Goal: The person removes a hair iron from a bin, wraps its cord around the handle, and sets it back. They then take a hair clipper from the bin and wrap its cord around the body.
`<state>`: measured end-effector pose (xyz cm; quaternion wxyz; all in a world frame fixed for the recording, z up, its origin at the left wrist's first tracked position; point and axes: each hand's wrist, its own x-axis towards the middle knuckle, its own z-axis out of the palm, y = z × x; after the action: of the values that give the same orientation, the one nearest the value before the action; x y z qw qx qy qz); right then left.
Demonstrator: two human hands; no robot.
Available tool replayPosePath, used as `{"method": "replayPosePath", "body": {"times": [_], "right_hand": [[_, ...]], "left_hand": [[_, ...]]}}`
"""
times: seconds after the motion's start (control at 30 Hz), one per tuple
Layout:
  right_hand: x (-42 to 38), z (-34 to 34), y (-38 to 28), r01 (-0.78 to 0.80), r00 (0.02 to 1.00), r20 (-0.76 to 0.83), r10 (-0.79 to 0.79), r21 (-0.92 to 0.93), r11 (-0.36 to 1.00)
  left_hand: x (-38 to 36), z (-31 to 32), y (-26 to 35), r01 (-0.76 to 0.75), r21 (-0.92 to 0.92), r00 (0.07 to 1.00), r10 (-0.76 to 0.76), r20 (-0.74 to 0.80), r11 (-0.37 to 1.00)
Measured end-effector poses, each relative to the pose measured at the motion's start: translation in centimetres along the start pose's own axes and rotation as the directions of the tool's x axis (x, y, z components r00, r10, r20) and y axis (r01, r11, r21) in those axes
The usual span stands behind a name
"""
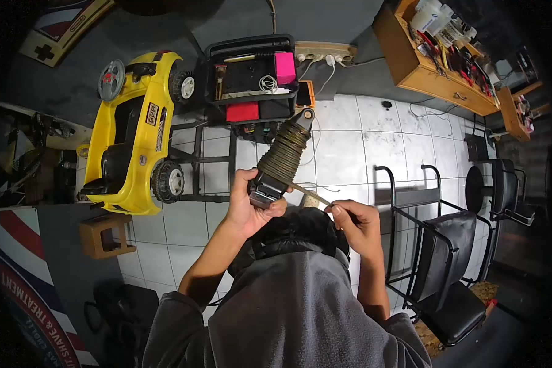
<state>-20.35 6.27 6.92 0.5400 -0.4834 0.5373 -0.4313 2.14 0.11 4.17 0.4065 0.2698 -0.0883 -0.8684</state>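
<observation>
A black hair clipper, as it appears, is in my left hand, tilted with its narrow looped end up and to the right. Brown-grey cord is wound in many tight turns around its body. My left fingers and thumb wrap round the lower, uncovered end. From the lowest turns a length of cord runs down to the right, taut, to my right hand. There my thumb and fingers pinch it. The cord beyond the pinch is hidden by my hand.
A black cart with trays stands ahead, beside a yellow toy car on a black frame. To the right are black metal-framed chairs and a wooden cabinet loaded with tools. A power strip is behind the cart.
</observation>
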Motion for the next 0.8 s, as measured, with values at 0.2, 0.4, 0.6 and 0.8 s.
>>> {"method": "replayPosePath", "body": {"times": [0.2, 0.4, 0.6, 0.8], "right_hand": [[0.5, -1.8, 3.5, 0.001, 0.991, 0.136, 0.015, -0.12, 0.993], [2.9, -1.5, 8.8, 0.161, 0.975, 0.202, -0.09, -0.371, 0.914], [8.3, -1.3, 4.8, 0.313, 0.94, 0.216, -0.264, -0.232, 0.921], [7.2, -3.0, -3.7, 0.436, 0.882, 0.333, -0.335, -0.302, 0.848]], "left_hand": [[-0.7, 1.4, 0.8, 0.14, -0.106, 0.987, -0.13, 0.096, 0.984], [-2.2, 2.7, 0.4, 0.335, 0.256, 0.917, -0.376, 0.132, 0.907], [-2.6, 3.1, -2.9, 0.288, 0.693, 0.856, -0.502, 0.122, 0.661], [-2.3, 2.3, -3.9, 0.118, 0.835, 0.925, -0.364, 0.104, 0.537]]}}
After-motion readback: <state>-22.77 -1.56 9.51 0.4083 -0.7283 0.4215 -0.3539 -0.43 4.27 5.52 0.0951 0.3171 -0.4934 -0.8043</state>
